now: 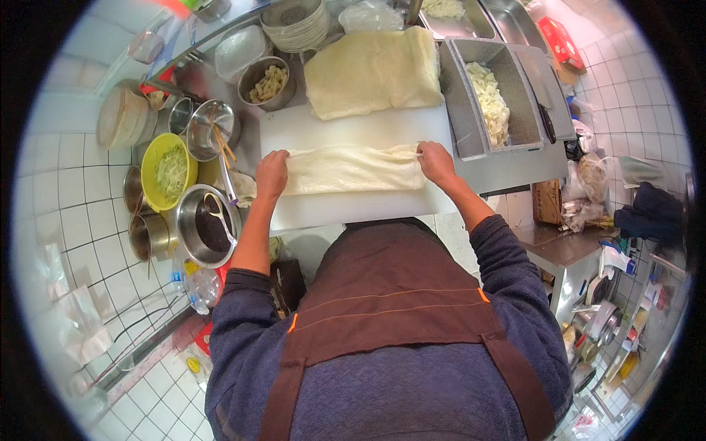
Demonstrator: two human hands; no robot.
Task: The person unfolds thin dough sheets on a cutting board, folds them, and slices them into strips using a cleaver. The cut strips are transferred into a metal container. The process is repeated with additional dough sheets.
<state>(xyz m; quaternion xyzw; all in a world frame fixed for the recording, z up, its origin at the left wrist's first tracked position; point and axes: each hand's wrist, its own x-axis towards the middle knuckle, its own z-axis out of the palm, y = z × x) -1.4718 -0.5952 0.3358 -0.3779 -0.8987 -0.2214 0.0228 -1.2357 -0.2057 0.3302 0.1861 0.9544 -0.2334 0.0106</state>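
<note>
A long folded strip of pale, cloth-like sheet [353, 172] lies across the white cutting board [364, 208] in front of me. My left hand [272, 173] pinches its upper left corner, and my right hand [437, 163] pinches the upper right one. Behind the strip, a larger stack of similar pale sheets [375, 71] rests on the back of the board and beyond. Whether the material is cloth or a food sheet, I cannot tell.
Left of the board stand a yellow bowl [191, 182] of shredded vegetable, a steel bowl [183, 242] of dark sauce and a steel pot [289, 93] with pale chunks. On the right are a grey bin [465, 110] of pale strips and a knife [546, 118].
</note>
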